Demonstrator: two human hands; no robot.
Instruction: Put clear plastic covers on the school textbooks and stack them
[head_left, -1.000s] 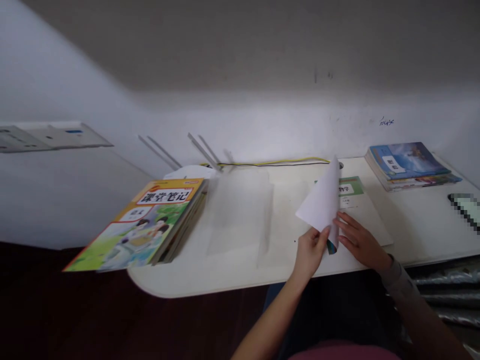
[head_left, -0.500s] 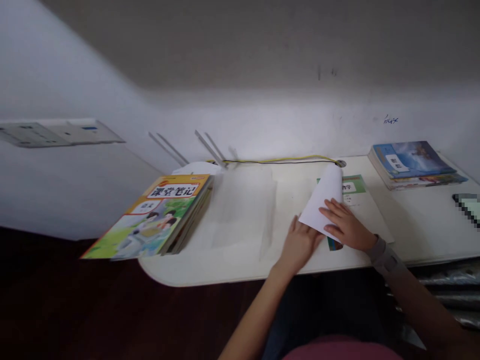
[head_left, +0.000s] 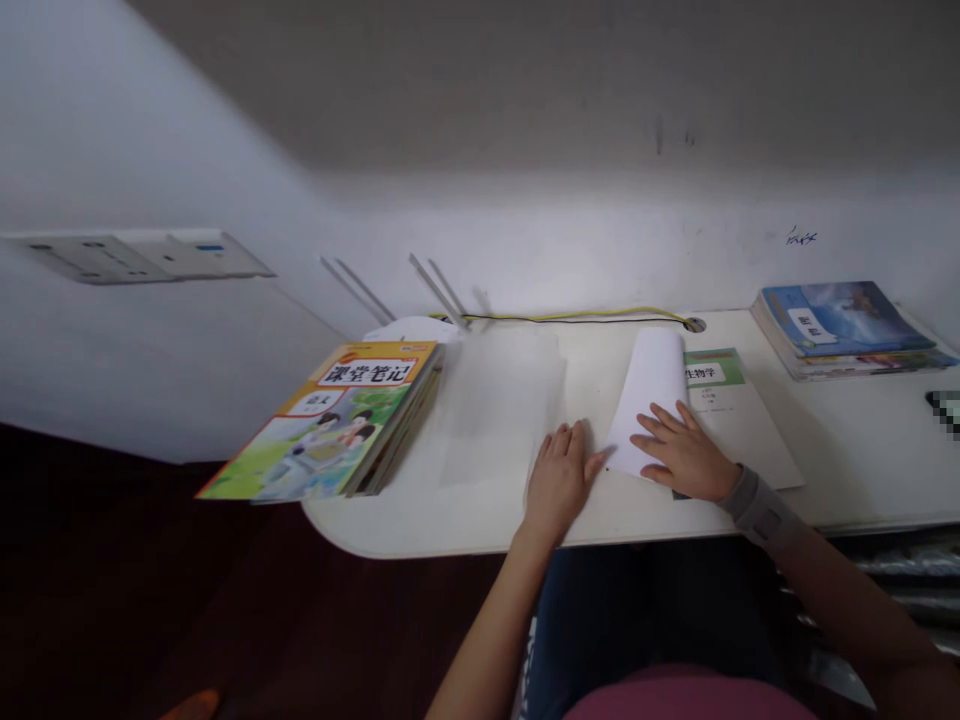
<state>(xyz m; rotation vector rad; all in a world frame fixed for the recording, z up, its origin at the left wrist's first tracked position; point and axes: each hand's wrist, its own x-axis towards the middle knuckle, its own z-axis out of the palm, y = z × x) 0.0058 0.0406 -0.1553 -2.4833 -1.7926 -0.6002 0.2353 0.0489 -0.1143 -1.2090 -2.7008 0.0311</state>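
A white sheet (head_left: pixel 651 385), turned over at an angle, covers the left part of a book with a green band (head_left: pixel 739 420). On the sheet's lower right part, my right hand (head_left: pixel 686 452) lies with its fingers spread. My left hand (head_left: pixel 561 478) rests flat on the white desk, left of the sheet, its thumb pointing toward the sheet's lower left corner. Neither hand grips anything. Left of my left hand lies a translucent plastic sheet (head_left: pixel 499 410).
A stack of books (head_left: pixel 352 400) overhangs the desk (head_left: pixel 435 530) at the left, in front of a white device with antennas (head_left: pixel 412 328). More books (head_left: pixel 847 320) are stacked at the right, beside a dark-edged device (head_left: pixel 934 400). A yellow cable (head_left: pixel 585 315) runs along the wall.
My left hand has moved left, away from the white sheet, onto the desk. My right hand still presses the sheet, its fingers more spread. The view has shifted slightly.
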